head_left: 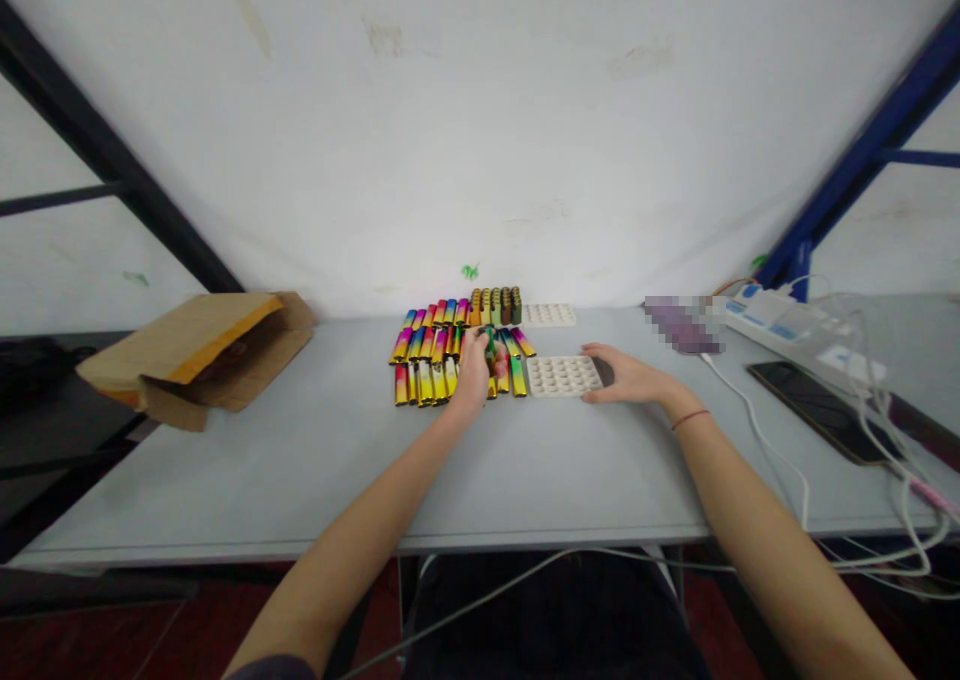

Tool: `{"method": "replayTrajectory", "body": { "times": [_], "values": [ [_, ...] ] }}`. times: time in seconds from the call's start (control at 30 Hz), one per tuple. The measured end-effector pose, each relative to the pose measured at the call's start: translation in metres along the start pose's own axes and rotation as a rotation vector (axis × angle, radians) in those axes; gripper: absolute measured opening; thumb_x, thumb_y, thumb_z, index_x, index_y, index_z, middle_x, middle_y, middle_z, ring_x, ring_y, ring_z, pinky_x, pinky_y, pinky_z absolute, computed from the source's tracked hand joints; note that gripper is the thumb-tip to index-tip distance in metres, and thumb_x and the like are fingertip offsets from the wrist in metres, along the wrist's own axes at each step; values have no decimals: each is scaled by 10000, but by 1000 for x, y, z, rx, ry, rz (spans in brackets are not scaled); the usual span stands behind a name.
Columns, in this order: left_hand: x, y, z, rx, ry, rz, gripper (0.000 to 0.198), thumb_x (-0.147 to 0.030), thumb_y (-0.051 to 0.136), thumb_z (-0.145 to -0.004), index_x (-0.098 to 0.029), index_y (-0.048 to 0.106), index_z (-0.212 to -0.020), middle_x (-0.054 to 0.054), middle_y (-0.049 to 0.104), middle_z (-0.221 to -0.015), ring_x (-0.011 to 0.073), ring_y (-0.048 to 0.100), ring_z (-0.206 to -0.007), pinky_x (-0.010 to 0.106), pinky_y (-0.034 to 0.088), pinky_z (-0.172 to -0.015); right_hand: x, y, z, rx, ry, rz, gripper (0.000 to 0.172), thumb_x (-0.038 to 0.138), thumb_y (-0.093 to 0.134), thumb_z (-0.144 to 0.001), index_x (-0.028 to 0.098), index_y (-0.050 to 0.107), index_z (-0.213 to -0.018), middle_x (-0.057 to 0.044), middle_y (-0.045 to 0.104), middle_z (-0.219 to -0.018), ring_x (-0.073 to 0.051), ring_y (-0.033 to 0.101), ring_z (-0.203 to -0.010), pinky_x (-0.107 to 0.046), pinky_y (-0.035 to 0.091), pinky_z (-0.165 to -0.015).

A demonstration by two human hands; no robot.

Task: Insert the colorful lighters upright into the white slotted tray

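Note:
My left hand is closed around a green lighter, above rows of shiny lighters that lie flat in pink, gold, blue and green. My right hand grips the right end of a white tray with rows of small pits, thumb on the near side and fingers on the far side. The tray rests on the table just right of the lighters. Behind the rows, a block of upright lighters in orange, yellow, green and brown stands close together. My left fingers partly hide the lighters under them.
Near the wall lies a second white pitted tray. An open cardboard box sits at the left. On the right are a purple phone, a black phone, a power strip and tangled white cables.

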State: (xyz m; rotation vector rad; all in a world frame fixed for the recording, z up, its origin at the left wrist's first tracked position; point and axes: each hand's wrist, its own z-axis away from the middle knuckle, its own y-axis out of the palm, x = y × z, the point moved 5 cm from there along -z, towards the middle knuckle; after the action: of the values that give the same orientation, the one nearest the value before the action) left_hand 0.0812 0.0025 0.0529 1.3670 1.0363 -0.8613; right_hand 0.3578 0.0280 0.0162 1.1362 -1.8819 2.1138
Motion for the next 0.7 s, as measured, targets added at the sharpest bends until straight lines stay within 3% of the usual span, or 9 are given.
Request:
{"method": "replayTrajectory", "body": {
  "times": [0.1, 0.23, 0.43, 0.7],
  "values": [
    [0, 15, -7, 103, 127, -193, 272, -489, 599, -991, -227, 569, -1057, 8, 690, -883, 155, 706, -802, 268, 587, -709, -1, 0, -1, 7, -25, -27, 856, 491, 900, -695, 131, 624, -1421, -221, 496, -1629, -412, 480, -1507, -562, 324, -1291],
    [5, 49, -20, 264, 292, -432, 249, -384, 629, -992, -198, 646, -1157, 84, 741, -1161, 219, 709, -1100, 354, 560, -1000, 1, 1, -2, -3, -32, -28, 852, 519, 903, -692, 133, 640, -1404, -224, 497, -1622, -412, 487, -1500, -555, 344, -1284],
    [26, 93, -30, 454, 341, -703, 238, -247, 639, -962, -185, 714, -1179, 88, 770, -1236, 219, 727, -1042, 371, 548, -1042, 6, 2, -2, -24, -52, -44, 896, 483, 909, -684, 127, 605, -1448, -215, 579, -1540, -413, 548, -1436, -570, 387, -1254],
    [33, 104, -27, 507, 434, -970, 241, -234, 610, -983, -200, 735, -1185, 85, 780, -1248, 240, 718, -1130, 373, 534, -1075, 3, 2, -3, -50, -69, -90, 882, 479, 927, -688, 162, 610, -1447, -193, 613, -1505, -390, 598, -1380, -559, 438, -1214]
  ]
}}
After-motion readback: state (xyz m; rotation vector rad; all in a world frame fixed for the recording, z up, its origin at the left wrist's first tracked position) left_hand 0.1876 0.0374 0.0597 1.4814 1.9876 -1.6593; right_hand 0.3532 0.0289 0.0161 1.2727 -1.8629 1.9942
